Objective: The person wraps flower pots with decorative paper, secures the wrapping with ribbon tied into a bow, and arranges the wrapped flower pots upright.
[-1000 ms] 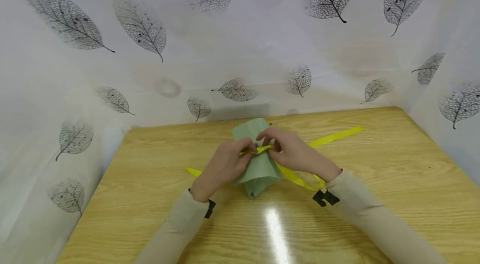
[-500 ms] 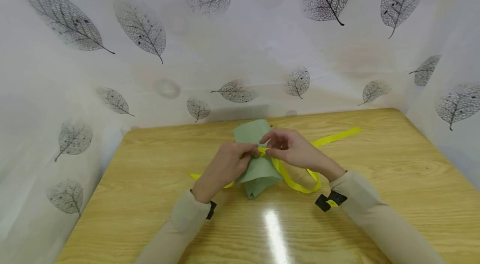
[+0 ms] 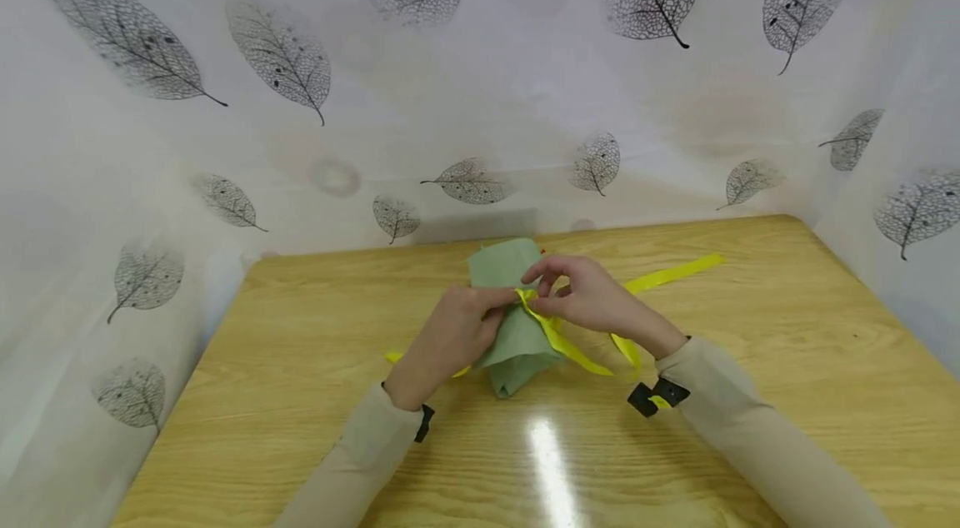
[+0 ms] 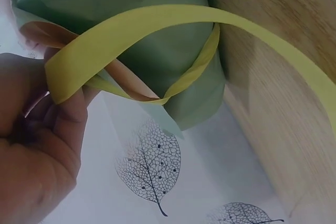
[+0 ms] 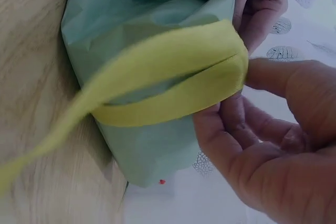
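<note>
A bundle wrapped in pale green paper (image 3: pixel 517 341) lies on the table, with a yellow ribbon (image 3: pixel 570 351) around its gathered middle. My left hand (image 3: pixel 453 332) holds the crossing of the ribbon from the left, its index finger stretched over the wrap. From the right, my right hand (image 3: pixel 588 295) pinches the ribbon between thumb and fingers at the same spot. In the left wrist view, the ribbon (image 4: pixel 157 17) arches over the paper from the fingertips of the left hand (image 4: pixel 42 140). The right wrist view has the ribbon (image 5: pixel 168 59) folded at the right thumb. Whatever is inside the paper is hidden.
The wooden table (image 3: pixel 300 428) runs up to a white curtain (image 3: pixel 495 78) printed with leaf skeletons. One ribbon tail stretches over the table to the right, another pokes out by the left wrist. A small red spot (image 5: pixel 162 181) shows beside the paper.
The ribbon loop that hung in front of the right hand has become a strip slanting down across the paper. The left index finger has straightened over the crossing; both hands stay close together.
</note>
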A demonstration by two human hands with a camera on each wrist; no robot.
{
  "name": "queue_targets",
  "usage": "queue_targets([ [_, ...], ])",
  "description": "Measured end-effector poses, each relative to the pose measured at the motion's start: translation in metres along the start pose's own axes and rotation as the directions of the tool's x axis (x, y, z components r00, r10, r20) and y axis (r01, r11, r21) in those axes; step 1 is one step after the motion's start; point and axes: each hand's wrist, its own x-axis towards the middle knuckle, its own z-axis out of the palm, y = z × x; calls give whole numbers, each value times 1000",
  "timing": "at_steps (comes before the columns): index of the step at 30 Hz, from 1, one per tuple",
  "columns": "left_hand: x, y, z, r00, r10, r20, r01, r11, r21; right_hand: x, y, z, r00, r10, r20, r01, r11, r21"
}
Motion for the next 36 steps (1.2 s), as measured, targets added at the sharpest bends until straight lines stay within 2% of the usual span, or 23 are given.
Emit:
queue_targets([
  [4, 0, -1, 0, 1000, 4, -7, -3, 1000, 5, 1, -1, 0, 1000, -7, -25, 4, 993, -116],
  [6, -1, -2, 0, 1000, -7, -6, 7, 1000, -11, 0, -1, -1, 999, -5, -39, 0, 991, -130],
  [9, -2, -3, -1, 999, -38, -4, 38, 998, -48, -2, 2, -3, 999, 24, -36, -25, 999, -33],
  [12, -5, -6, -3, 998, -68, -3, 67, 993, -98, -5, 7, -7, 997, 72, -25, -69, 991, 113],
  [15, -8, -8, -6, 997, -72, -8, 70, 992, -105, -8, 13, -9, 997, 77, -15, -72, 975, 212],
  [20, -12, -11, -12, 998, -48, -27, 46, 996, -70, -17, 20, -12, 997, 52, -52, -32, 941, 336],
  [24, -15, -14, -15, 998, -66, -13, 65, 994, -84, -23, 22, -17, 997, 36, -74, -1, 904, 427],
  [27, -19, -16, -16, 995, -95, -3, 95, 992, -89, -27, 23, -22, 998, 35, -46, -9, 876, 483],
  [29, -21, -17, -17, 994, -112, 1, 111, 990, -85, -30, 24, -26, 999, 43, -33, -23, 893, 449],
  [31, -24, -18, -17, 992, -126, 6, 126, 988, -85, -33, 27, -30, 999, 48, -23, -37, 935, 353],
  [33, -27, -19, -17, 990, -139, 13, 140, 986, -88, -37, 29, -33, 999, 40, -21, -36, 981, 189],
  [34, -28, -20, -17, 988, -153, 20, 155, 983, -97, -39, 30, -36, 999, 33, -17, -31, 994, 101],
  [36, -31, -21, -18, 984, -176, 35, 179, 977, -120, -44, 32, -40, 1000, 18, -1, -18, 997, -72],
])
